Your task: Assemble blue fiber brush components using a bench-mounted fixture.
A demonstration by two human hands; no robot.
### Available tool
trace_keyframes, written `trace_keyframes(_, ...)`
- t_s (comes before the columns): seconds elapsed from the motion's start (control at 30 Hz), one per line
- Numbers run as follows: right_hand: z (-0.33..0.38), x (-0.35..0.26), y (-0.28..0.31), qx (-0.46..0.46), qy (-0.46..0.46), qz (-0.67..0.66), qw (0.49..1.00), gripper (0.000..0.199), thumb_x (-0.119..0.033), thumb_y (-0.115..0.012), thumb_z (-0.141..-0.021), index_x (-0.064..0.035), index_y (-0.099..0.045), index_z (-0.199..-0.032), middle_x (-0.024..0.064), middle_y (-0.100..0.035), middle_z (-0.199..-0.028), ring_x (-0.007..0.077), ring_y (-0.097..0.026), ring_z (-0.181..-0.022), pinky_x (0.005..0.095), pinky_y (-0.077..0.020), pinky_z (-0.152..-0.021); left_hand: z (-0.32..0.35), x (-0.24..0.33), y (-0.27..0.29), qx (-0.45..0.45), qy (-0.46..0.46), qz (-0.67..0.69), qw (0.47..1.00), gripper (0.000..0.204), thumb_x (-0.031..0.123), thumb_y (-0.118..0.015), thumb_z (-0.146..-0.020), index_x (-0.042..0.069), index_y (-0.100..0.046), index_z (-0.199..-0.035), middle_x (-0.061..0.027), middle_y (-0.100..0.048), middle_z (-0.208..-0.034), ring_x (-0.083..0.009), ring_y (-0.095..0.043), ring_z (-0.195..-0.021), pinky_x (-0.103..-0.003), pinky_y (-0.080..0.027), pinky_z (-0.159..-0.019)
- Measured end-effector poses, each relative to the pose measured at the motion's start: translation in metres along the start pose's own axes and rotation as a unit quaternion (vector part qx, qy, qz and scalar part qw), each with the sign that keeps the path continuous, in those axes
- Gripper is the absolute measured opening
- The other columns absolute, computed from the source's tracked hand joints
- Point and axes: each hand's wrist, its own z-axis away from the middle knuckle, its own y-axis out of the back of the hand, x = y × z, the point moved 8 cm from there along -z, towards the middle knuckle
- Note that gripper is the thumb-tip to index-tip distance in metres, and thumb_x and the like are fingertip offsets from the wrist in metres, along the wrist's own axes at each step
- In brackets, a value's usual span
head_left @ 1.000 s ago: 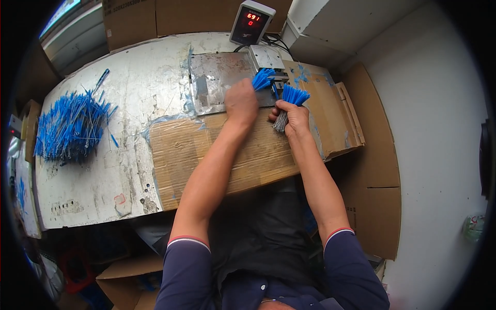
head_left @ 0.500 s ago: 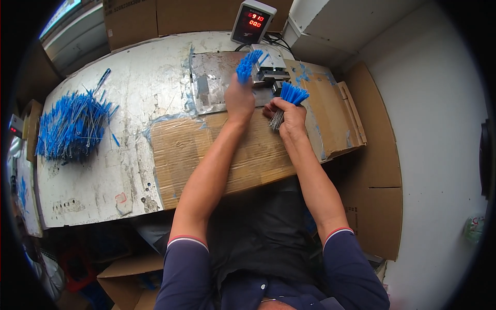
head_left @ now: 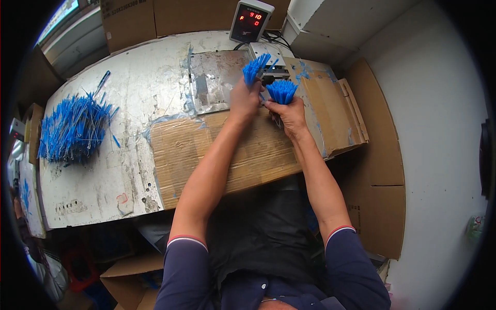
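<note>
A worker's left hand point(head_left: 244, 98) pinches a small tuft of thin blue plastic strands point(head_left: 255, 68) at a small grey metal machine point(head_left: 267, 75), tips fanned upward. The right hand point(head_left: 291, 114), closed into a fist, grips a fuller bundle of blue strands point(head_left: 281, 91) close beside it. A loose heap of blue strands point(head_left: 72, 128) lies well apart on the scuffed white worktop point(head_left: 134, 93).

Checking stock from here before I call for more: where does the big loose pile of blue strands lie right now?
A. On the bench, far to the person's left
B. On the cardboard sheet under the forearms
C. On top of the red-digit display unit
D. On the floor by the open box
A: the big loose pile of blue strands lies on the metal bench top at its left end, well away from the left hand and right hand, each of which grips a small blue bundle.
</note>
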Motion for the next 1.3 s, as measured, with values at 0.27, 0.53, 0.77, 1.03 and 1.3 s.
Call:
trace_keyframes(0.27, -0.025, 0.009, 0.032, 0.126, -0.002, 0.021, 0.992, 0.019, 0.009, -0.075, -0.072, -0.001, -0.064, -0.084, 0.0052, -0.068, -0.075, 0.0112, -0.059, -0.052, 0.0255, -0.0408, -0.042, 0.003, 0.015, 0.034, 0.166, -0.049, -0.078, 0.982, 0.013, 0.015, -0.056, -0.103, 0.003, -0.057, -0.108, -0.0064, -0.074, -0.088, -0.0111, -0.066, -0.063, -0.028, -0.052, -0.055)
trace_keyframes(0.53, -0.032, 0.015, 0.029, 0.148, -0.005, 0.009, 0.989, 0.021, 0.01, -0.074, -0.072, -0.0023, -0.061, -0.082, 0.0052, -0.067, -0.074, 0.0118, -0.058, -0.049, 0.0261, -0.0417, -0.041, 0.004, 0.015, 0.037, 0.183, -0.083, -0.126, 0.971, 0.01, 0.013, -0.055, -0.099, 0.008, -0.058, -0.107, -0.0089, -0.075, -0.091, -0.0291, -0.073, -0.078, -0.043, -0.054, -0.07)
trace_keyframes(0.77, -0.033, 0.016, 0.03, 0.156, 0.019, 0.011, 0.988, 0.021, 0.01, -0.075, -0.072, -0.0022, -0.062, -0.082, 0.0048, -0.066, -0.073, 0.012, -0.058, -0.05, 0.0263, -0.0427, -0.042, 0.007, 0.021, 0.039, 0.215, -0.099, -0.2, 0.951, 0.011, 0.02, -0.059, -0.098, 0.011, -0.06, -0.105, -0.0146, -0.073, -0.089, -0.0411, -0.069, -0.081, -0.051, -0.05, -0.071)
trace_keyframes(1.03, -0.028, 0.016, 0.029, 0.172, 0.008, 0.012, 0.985, 0.019, 0.008, -0.076, -0.072, -0.002, -0.063, -0.08, 0.005, -0.067, -0.073, 0.0123, -0.059, -0.051, 0.0269, -0.0423, -0.041, 0.007, 0.02, 0.039, 0.207, -0.098, -0.257, 0.939, 0.019, 0.025, -0.06, -0.101, 0.007, -0.059, -0.108, -0.0059, -0.077, -0.094, -0.0322, -0.072, -0.08, -0.043, -0.053, -0.069)
trace_keyframes(1.3, -0.034, 0.018, 0.031, 0.178, 0.007, 0.015, 0.984, 0.016, 0.006, -0.077, -0.072, -0.0011, -0.065, -0.08, 0.0057, -0.067, -0.073, 0.0129, -0.061, -0.052, 0.0269, -0.0442, -0.042, 0.007, 0.021, 0.031, 0.208, -0.117, -0.309, 0.92, 0.016, 0.018, -0.061, -0.096, 0.007, -0.059, -0.107, -0.0185, -0.07, -0.085, -0.0417, -0.067, -0.08, -0.052, -0.049, -0.071)
